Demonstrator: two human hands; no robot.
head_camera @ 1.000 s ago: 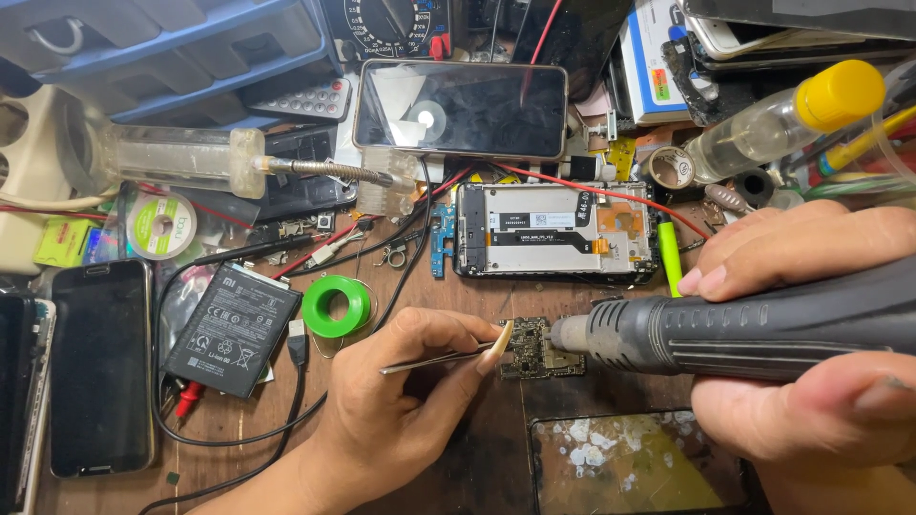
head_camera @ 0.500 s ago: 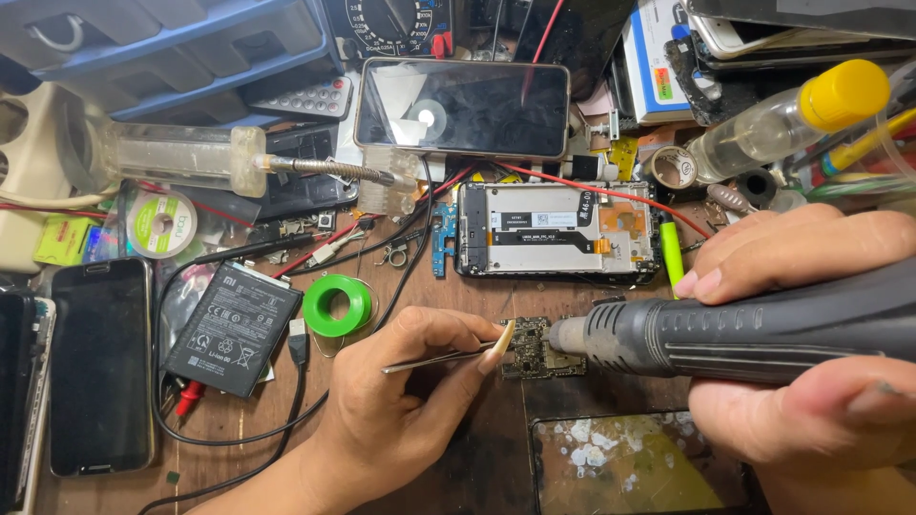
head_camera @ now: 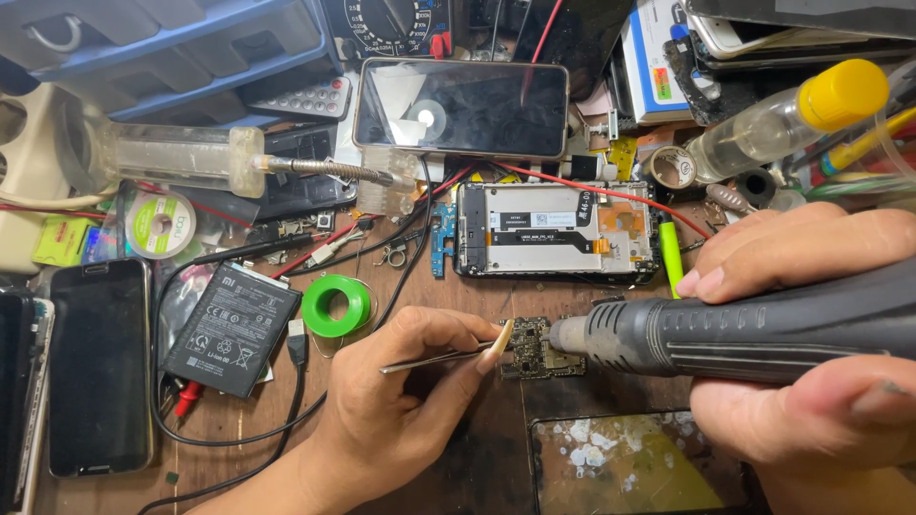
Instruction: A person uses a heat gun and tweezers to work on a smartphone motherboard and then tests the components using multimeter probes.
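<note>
The small circuit board (head_camera: 540, 351) lies on the tabletop (head_camera: 458, 296) between the hands, left hand (head_camera: 401, 405) pinching tweezers (head_camera: 434, 360) apparently touching its left edge, right hand (head_camera: 811, 334) wrapped around the hot-air nozzle (head_camera: 725, 334) pointing leftward at it.

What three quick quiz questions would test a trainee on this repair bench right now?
1. True or false: the left hand holds tweezers at the small circuit board.
2. What does the right hand hold? A) hot-air tool B) green tape roll C) phone battery
3. Fill in: the tool's nozzle points at the ____.

Key: 1 true; 2 A; 3 circuit board.
</note>
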